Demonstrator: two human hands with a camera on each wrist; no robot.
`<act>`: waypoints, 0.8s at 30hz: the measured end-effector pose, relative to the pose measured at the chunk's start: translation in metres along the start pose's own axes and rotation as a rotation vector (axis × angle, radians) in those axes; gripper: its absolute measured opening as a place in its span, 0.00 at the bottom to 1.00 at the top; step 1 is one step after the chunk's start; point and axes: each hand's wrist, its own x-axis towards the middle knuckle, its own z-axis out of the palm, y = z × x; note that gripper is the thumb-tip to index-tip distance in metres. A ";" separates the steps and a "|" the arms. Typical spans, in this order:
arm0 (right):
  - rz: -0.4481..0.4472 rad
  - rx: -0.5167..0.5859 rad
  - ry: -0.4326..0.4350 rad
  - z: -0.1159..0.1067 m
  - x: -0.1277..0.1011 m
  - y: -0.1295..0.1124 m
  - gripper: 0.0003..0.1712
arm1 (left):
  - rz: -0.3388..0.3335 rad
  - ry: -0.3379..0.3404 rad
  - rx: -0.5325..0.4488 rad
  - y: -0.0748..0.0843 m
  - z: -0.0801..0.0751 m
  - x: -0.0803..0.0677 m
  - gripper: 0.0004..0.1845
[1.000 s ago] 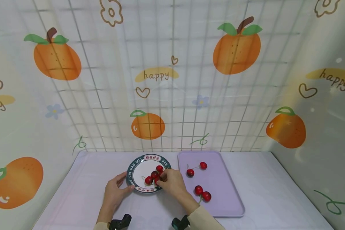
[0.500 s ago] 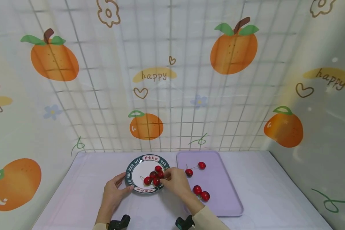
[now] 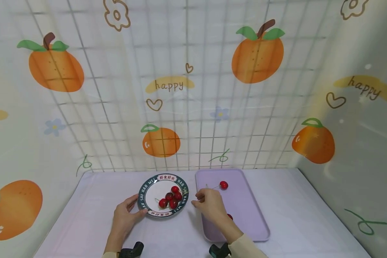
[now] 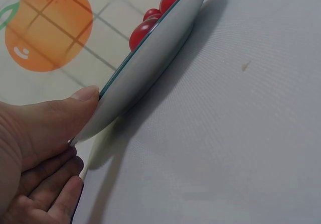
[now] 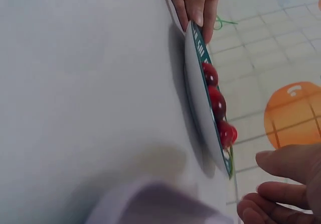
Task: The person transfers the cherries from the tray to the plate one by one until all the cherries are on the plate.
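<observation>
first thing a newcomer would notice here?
Probably the red cherries piled on the round plate at the middle of the table, with the left hand holding the plate's near rim. Just right of it, the right hand hovers over the purple tray, where one stemmed cherry lies near the far end. Behind it all, big orange-fruit prints cover the backdrop.

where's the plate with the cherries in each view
Head: plate low centre, left of the purple tray.
Left wrist: edge-on from top centre to lower left.
Right wrist: edge-on, right of centre.
Shared landmark: the left hand gripping its rim.
</observation>
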 end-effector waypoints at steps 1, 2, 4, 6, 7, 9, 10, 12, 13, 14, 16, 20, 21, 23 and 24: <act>0.000 -0.006 0.005 -0.002 -0.001 0.002 0.12 | -0.001 -0.001 0.001 0.000 0.000 0.000 0.42; 0.002 -0.011 0.012 -0.004 -0.002 0.004 0.11 | -0.006 -0.003 -0.001 0.000 0.000 -0.001 0.42; 0.000 -0.019 0.027 -0.009 -0.005 0.006 0.11 | -0.009 -0.007 -0.003 -0.001 0.000 -0.001 0.42; -0.004 -0.021 0.040 -0.013 -0.007 0.009 0.11 | -0.009 -0.009 -0.007 -0.001 0.000 -0.001 0.42; 0.003 -0.023 0.045 -0.015 -0.009 0.010 0.11 | -0.009 -0.008 -0.007 -0.001 0.000 -0.001 0.42; 0.012 -0.021 0.050 -0.020 -0.011 0.011 0.11 | -0.008 -0.005 -0.010 -0.002 -0.001 0.000 0.42; 0.016 -0.019 0.050 -0.022 -0.012 0.012 0.12 | -0.008 -0.005 -0.010 -0.002 -0.001 0.000 0.42; 0.026 -0.021 0.043 -0.025 -0.015 0.014 0.12 | -0.010 -0.003 -0.008 -0.003 -0.001 0.001 0.42; 0.030 -0.025 0.040 -0.027 -0.017 0.015 0.12 | -0.012 -0.002 -0.007 -0.003 -0.001 0.001 0.42; 0.031 -0.026 0.037 -0.029 -0.019 0.016 0.12 | -0.014 -0.003 -0.006 -0.003 -0.001 0.001 0.42; 0.026 -0.029 0.035 -0.032 -0.022 0.017 0.11 | -0.017 -0.004 -0.007 -0.003 0.000 0.001 0.42; 0.017 -0.033 0.044 -0.038 -0.029 0.019 0.10 | -0.023 -0.006 -0.005 -0.003 0.000 0.001 0.42; 0.015 -0.034 0.046 -0.039 -0.031 0.019 0.10 | -0.024 -0.005 -0.004 -0.002 0.000 0.001 0.42; 0.015 -0.032 0.048 -0.042 -0.035 0.020 0.09 | -0.025 -0.004 0.004 -0.002 0.000 0.001 0.42; 0.015 -0.029 0.049 -0.043 -0.037 0.020 0.09 | -0.025 -0.003 0.007 -0.002 0.000 0.001 0.42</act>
